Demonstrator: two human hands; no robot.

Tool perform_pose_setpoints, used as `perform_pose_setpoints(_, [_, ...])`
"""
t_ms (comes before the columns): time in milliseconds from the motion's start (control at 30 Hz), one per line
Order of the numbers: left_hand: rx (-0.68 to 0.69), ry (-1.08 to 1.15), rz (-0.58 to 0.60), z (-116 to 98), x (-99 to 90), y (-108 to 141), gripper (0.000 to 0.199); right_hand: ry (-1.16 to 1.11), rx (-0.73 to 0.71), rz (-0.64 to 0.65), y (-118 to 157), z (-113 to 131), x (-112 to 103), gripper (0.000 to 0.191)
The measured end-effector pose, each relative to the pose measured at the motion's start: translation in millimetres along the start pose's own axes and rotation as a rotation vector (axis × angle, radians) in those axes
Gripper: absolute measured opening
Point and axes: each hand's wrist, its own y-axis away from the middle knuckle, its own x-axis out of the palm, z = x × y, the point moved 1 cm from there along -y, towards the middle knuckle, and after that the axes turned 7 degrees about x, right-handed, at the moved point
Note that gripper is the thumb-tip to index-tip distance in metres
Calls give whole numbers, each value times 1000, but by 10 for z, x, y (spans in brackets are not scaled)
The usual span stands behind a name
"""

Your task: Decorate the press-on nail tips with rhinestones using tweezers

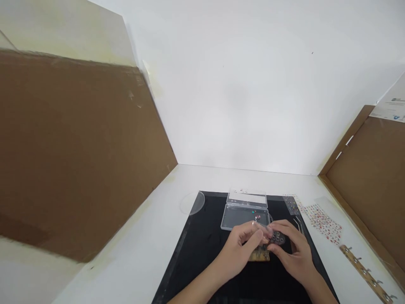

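My left hand (237, 249) pinches a small clear plastic piece (262, 229) between thumb and fingers, above the black mat (202, 257). My right hand (292, 253) grips a dark piece with several round holes (277, 239), close against the clear piece. An open clear plastic box (245, 216) stands just beyond my hands, with a few tiny coloured beads (256, 217) in it. Its lid (247, 198) lies at the far side. A tan patterned board (259, 255) lies on the mat under my hands, partly hidden by them.
Metal tweezers (298, 225) lie at the mat's right edge, near a small dark sheet (291, 205). A red-patterned paper (322, 223) and a strip with metal hooks (363, 270) lie on the white table (152, 236). Cardboard panels (72, 147) stand at the left and right.
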Motion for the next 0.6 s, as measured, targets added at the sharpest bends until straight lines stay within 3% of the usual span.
perform_pose_setpoints(67, [4, -14, -27, 54, 3, 14, 61, -14, 9, 24, 0, 2, 0, 27])
perform_pose_setpoints(133, [104, -135, -82, 104, -8, 41, 45, -14, 21, 26, -1, -1, -7, 25])
perform_pose_setpoints(200, [326, -355, -114, 121, -26, 67, 36, -7, 31, 23, -5, -4, -19, 21])
perform_pose_setpoints(300, [613, -685, -60, 89, -39, 81, 31, 1, 41, 17, -17, -6, -41, 16])
perform_pose_setpoints(433, [706, -823, -46, 27, -34, 49, 40, -2, 50, 12, -17, -11, -51, 18])
perform_pose_setpoints(600, [759, -875, -117, 18, -12, 31, 27, -20, 68, -33, 46, -14, -34, 32])
